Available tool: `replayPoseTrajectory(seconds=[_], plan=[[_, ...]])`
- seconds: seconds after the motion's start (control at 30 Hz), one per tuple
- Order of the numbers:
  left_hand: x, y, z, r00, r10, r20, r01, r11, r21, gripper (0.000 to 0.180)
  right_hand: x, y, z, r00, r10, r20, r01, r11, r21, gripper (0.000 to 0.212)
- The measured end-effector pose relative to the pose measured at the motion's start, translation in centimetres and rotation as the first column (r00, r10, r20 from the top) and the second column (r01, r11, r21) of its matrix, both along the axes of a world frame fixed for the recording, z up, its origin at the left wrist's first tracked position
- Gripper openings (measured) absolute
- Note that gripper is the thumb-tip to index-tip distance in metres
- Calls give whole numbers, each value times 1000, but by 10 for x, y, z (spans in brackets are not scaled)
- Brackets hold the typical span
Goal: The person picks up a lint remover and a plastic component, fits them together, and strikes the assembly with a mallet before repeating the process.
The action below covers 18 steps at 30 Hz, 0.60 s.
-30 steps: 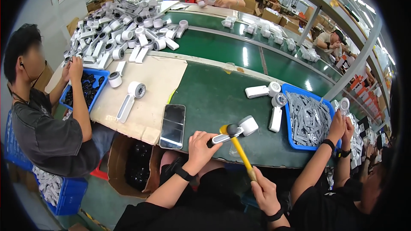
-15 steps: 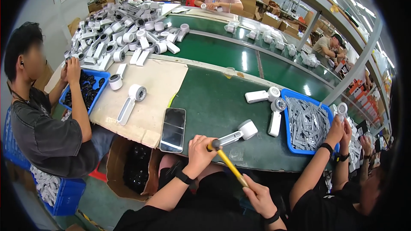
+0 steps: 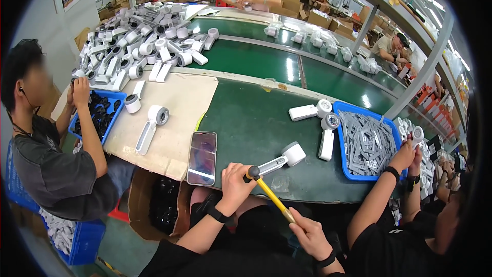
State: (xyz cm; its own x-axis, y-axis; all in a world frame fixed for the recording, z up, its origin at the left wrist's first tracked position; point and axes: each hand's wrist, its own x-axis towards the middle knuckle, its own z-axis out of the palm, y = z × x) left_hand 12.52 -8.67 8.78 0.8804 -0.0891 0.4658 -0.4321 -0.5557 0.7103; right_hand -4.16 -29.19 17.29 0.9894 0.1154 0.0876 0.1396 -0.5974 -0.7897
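My left hand [image 3: 235, 183] is closed around the handle end of a white handheld fan [image 3: 293, 154], which lies near the table's front edge with its round head pointing away to the right. A hammer [image 3: 273, 198] with a yellow handle and dark head is gripped in my right hand [image 3: 310, 234]. Its head is over the fan's handle end, right beside my left fingers; whether it touches cannot be made out. Left of my left hand lies a phone [image 3: 202, 159]. Two more white fans [image 3: 303, 112] [image 3: 327, 144] rest farther right on the green table.
A blue bin [image 3: 353, 175] of grey strips stands at the right, beside a co-worker's hands [image 3: 405, 156]. At the left, another person works over a blue tray [image 3: 116, 96] of black parts. A large pile of white fans [image 3: 138, 41] covers the far left; a cardboard box [image 3: 141, 210] stands below.
The whole view has shifted slightly. My hands, the hammer and the fan keep nearly the same positions together. The co-worker at the right has moved the white piece slightly nearer and to the right.
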Motion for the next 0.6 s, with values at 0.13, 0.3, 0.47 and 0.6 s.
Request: replayPoseTrajectory(seconds=[0.13,0.3,0.47,0.6], plan=[[-1,-1,10,1000,3,-19,-3,1000,15,25,-2,-6,-7,989,-110,-102,116,992,48,48],[-1,-1,9,1000,-11,-7,11,1000,5,25,-5,-22,-15,982,-175,-70,183,976,116,48],[-2,-1,11,990,-124,-72,119,990,-76,27,-3,-25,-8,925,-342,-167,380,844,378,50],[-10,3,24,912,-253,-322,142,933,-331,38,-5,-25,-15,914,-358,-191,406,804,435,50]])
